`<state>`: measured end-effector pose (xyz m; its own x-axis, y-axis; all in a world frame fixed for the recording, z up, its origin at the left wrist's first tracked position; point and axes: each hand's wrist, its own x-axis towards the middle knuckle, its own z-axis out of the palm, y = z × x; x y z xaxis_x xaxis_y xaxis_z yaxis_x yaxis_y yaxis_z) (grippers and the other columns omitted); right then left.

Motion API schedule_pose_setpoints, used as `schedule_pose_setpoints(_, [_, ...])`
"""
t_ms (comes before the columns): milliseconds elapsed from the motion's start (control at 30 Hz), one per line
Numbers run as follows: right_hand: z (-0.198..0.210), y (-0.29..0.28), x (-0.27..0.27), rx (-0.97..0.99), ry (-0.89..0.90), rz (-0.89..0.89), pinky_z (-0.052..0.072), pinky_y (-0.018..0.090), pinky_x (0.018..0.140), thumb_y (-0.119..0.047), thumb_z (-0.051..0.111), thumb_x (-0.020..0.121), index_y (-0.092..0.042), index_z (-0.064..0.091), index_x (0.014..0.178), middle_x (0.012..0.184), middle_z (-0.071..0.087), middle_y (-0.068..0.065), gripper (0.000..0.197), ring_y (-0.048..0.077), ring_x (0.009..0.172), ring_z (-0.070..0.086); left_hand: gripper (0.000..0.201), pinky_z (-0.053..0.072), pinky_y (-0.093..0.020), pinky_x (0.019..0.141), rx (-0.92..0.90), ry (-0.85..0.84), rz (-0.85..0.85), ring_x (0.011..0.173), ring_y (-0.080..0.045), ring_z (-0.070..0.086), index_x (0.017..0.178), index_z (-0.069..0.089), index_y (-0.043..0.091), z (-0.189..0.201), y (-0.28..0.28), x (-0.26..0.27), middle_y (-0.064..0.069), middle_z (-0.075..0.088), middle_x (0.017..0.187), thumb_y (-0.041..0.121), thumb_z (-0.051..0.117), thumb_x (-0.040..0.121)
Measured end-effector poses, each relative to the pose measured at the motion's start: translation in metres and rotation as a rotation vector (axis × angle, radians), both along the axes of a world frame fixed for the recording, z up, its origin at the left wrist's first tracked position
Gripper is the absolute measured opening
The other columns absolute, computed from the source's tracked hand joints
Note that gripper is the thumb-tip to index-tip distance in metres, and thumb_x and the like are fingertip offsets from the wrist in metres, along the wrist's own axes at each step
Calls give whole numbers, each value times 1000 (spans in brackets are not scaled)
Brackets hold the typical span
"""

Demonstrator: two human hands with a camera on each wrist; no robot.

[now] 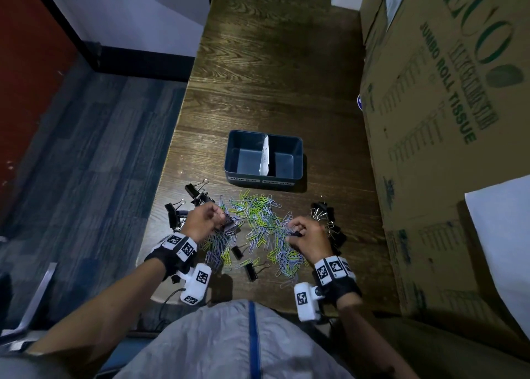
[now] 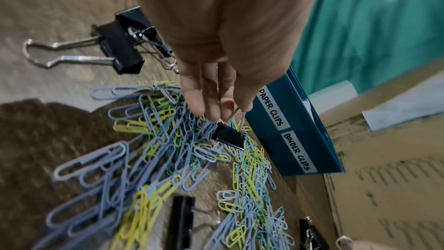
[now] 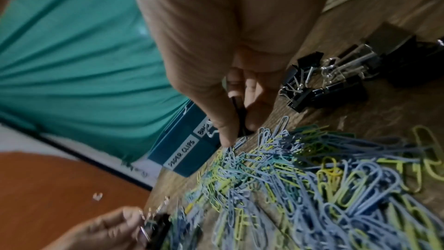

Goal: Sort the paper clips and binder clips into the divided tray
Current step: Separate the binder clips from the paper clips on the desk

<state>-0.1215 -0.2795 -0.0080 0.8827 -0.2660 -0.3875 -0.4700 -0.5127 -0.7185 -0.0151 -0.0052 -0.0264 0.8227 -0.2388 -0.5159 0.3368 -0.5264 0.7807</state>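
A dark blue divided tray (image 1: 233, 160) stands mid-table, a white divider (image 1: 265, 156) between two bare compartments. Its front labels read PAPER CLIPS (image 2: 271, 108) on the left and BINDER CLIPS (image 2: 298, 151) on the right. Blue, green and yellow paper clips (image 1: 258, 224) lie heaped in front of it. My left hand (image 1: 213, 218) pinches the wire handles of a black binder clip (image 2: 229, 137) that hangs just over the heap. My right hand (image 1: 298, 231) pinches a small black binder clip (image 3: 240, 115) between thumb and fingers.
More black binder clips lie left of the heap (image 1: 183, 206), right of it (image 1: 327, 218) and near the front (image 1: 251, 271). A large cardboard box (image 1: 444, 120) walls the table's right side. The wooden table (image 1: 272, 77) drops off at its left edge to blue carpet.
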Motion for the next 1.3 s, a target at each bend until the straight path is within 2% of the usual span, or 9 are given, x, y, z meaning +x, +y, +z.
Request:
schedule_pose_setpoints(133, [-8,-2,-1,-102,-107,35,52,22,72,-3,81,75,-18,72,86,86,64,-4,21,6,77,60,11,51,-30,66,51,-105,74,80,-18,65,83,59,19,2,8,13,-1,69,87,13,65,89])
schedule_pose_setpoints(300, [-8,-16,3,-132,-93,-169,54,28,71,-8,75,84,-22,70,81,77,65,-10,15,9,76,64,9,50,-31,73,241,-247,292,76,-21,65,81,63,24,2,33,43,-1,70,83,17,66,86])
schedule_pose_setpoints(467, [-11,-56,10,-172,-16,-382,53,30,75,-7,69,87,-30,68,79,90,71,0,24,19,85,67,5,51,-38,87,473,-213,348,95,-29,63,83,66,22,-3,63,65,-8,71,89,25,63,85])
schedule_pose_setpoints(633, [-8,-72,9,164,28,-402,53,17,54,5,62,89,-23,72,86,96,72,13,30,17,73,64,3,49,-31,88,466,-134,279,95,-25,63,89,67,21,-8,62,67,-6,71,93,19,67,86])
schedule_pose_setpoints(733, [1,-62,8,334,64,-357,53,17,60,5,62,90,-12,73,98,98,71,10,21,16,80,65,13,49,-32,90,480,-134,186,100,-27,62,99,67,20,-12,61,62,-7,72,97,20,70,85])
schedule_pose_setpoints(833, [4,-48,6,469,71,-330,56,28,75,2,61,91,-13,73,97,102,73,9,21,21,92,68,25,50,-37,88,540,-163,93,101,-29,62,110,64,18,-11,60,56,-9,70,104,25,68,87])
schedule_pose_setpoints(1000, [6,-28,9,588,45,-306,56,28,75,5,57,92,-11,72,100,110,70,12,23,23,98,68,46,44,-49,95,679,-235,-35,118,-33,49,131,48,17,1,42,43,-11,46,133,33,62,90])
schedule_pose_setpoints(1133, [4,-39,12,437,8,-401,59,33,78,4,64,89,-12,72,95,98,73,8,19,22,91,70,52,44,-54,97,685,-231,-116,123,-36,44,135,44,16,5,36,35,-16,41,137,31,63,89])
schedule_pose_setpoints(1300, [-14,-74,13,63,27,-619,61,42,77,4,66,82,-25,71,75,83,71,-4,31,25,85,70,50,52,-52,81,689,-435,-275,112,-37,49,128,50,13,5,47,21,-18,47,128,23,69,82])
